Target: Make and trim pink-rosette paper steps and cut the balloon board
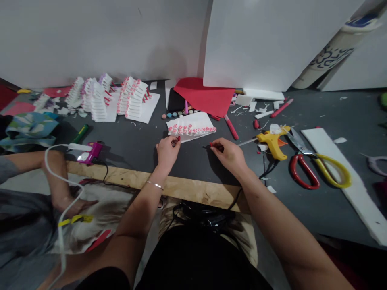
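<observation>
left hand (168,153): fingers (174,141) clenching a red bit (178,138). right hand (229,156): fingers (216,146) pinching a red strip (211,143). paper card (189,121) of pink curls sitting just ahead at 12 o'clock. risk: glue gun (273,141) lying at 3 o'clock, nozzle pointing at the right hand, threatening a burn if hot. bench (193,165) carrying scraps; white wall (90,40) rising behind.

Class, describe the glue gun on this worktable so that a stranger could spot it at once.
On the dark worktable, find the person's right hand. Just to its right lies a yellow glue gun with an orange part, beside scissors with red and yellow handles.
</observation>
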### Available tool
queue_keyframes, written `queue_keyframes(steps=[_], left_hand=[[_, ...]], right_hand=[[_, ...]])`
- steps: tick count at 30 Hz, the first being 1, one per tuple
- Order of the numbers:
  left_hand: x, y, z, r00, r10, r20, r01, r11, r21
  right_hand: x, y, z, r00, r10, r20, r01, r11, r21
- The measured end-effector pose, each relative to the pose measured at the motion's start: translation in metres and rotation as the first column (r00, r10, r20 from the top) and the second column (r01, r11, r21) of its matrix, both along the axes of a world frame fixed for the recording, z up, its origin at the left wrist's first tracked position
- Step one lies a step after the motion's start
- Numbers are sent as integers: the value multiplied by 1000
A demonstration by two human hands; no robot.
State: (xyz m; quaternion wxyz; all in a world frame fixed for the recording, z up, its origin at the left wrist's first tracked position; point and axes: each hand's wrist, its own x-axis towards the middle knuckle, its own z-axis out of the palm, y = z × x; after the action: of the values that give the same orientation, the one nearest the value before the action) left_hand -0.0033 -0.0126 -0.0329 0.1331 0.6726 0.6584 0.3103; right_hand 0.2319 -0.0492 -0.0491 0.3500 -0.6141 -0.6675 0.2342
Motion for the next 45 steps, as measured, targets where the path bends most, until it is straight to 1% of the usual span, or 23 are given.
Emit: queue_keyframes(steps=[3, 7, 10, 16, 22, 26, 30, 38, 45], left_hand=[[0, 3, -2, 999, 8, 37, -7, 1000, -16], [0, 4, -5, 993, 6, 122, -6, 1000, -3], [2, 4, -7, 987, 27, 156, -28, 1000, 6], [4, 5, -7, 989, 62, 134, -59, 998, -22], [0, 8, -13, 995, 19, 99, -21, 1000, 16], [1, 10, -16, 996, 28, 86, -28, 1000, -8], [5, 10, -13, 997, 73, 23, -72, 996, -54], [9, 8, -3, 997, 75, -27, -77, 992, -97], [15, 8, 7, 989, 123, -86, -134, 982, -135]], right_hand=[[0, 0, 0, 1000, -3, -2, 3, 1000, -2], [0, 0, 0, 1000, -7, 1, 7, 1000, 8], [0, 0, 0, 1000, 0, 2, 0, 1000, 8], [0, -1, 1, 1000, 4, 10, -4, 1000, 5], [0, -1, 2, 1000, 3, 13, -3, 1000, 6], [0, 0, 1, 1000, 4, 30, -5, 1000, 9], [0, 0, 1, 999, 8, 50, -8, 1000, -2], [0, -1, 1, 998, 7, 57, -7, 1000, 4], [0, -1, 2, 998, 17, 54, -16, 1000, -4]])
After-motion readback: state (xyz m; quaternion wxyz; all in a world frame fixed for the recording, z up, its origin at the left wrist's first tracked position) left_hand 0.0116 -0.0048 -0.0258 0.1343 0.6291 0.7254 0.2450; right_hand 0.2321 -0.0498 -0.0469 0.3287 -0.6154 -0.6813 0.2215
